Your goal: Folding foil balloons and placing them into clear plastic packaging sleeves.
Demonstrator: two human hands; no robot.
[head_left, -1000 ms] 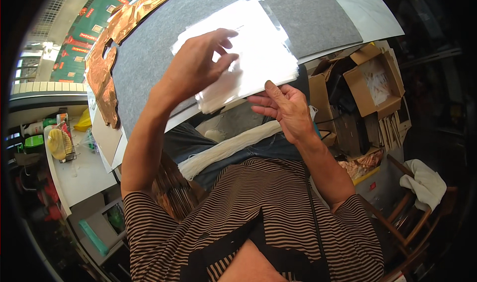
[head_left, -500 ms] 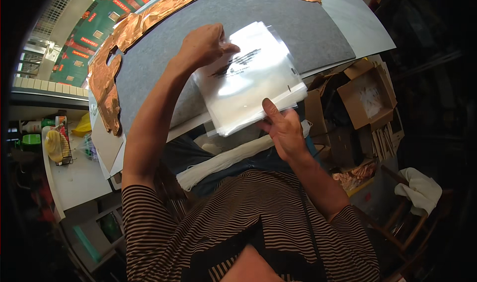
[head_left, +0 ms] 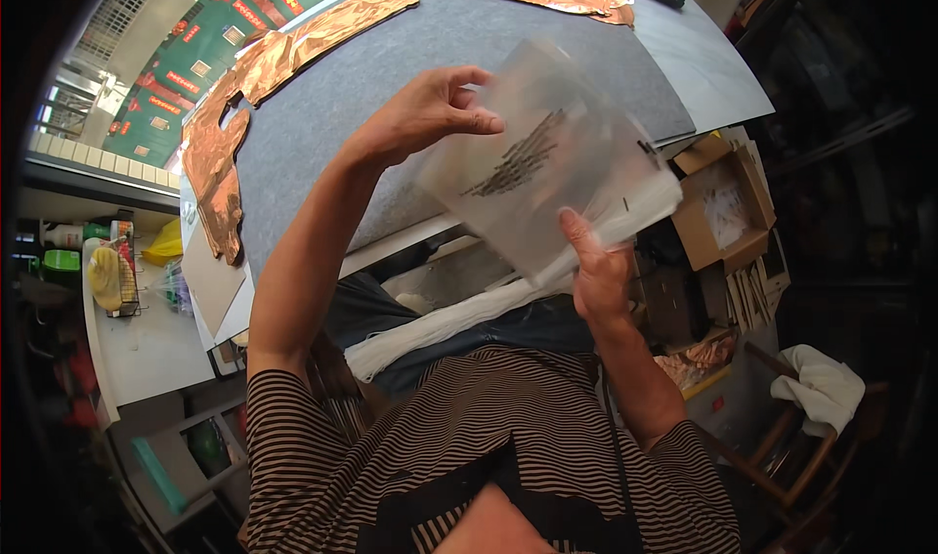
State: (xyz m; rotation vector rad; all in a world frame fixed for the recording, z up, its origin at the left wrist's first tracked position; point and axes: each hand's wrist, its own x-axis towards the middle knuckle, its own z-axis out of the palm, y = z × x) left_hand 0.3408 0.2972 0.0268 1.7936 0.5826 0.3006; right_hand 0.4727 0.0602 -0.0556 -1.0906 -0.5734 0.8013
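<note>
A stack of clear plastic bags (head_left: 547, 192) with dark printing is held up in front of me, tilted and smeared by motion. My right hand (head_left: 601, 266) grips its lower right edge, thumb on top and fingers underneath. By the upper left side of the stack is my left hand (head_left: 449, 109), its curled fingers and thumb apart with a gap between them. The thumb tip overlaps the bags' edge; whether it touches them I cannot tell. Across my lap lies a bundle of white string (head_left: 440, 329).
A grey mat (head_left: 342, 134) covers the table, bordered at the far and left sides by crinkled copper-coloured foil (head_left: 322, 36). To the right are an open cardboard box (head_left: 728, 207) and a chair with a white cloth (head_left: 821, 388). A white side shelf (head_left: 161, 344) stands left.
The bag stack has moved right and turned in my right hand. My left hand has shifted slightly right and its thumb and fingers have spread apart.
</note>
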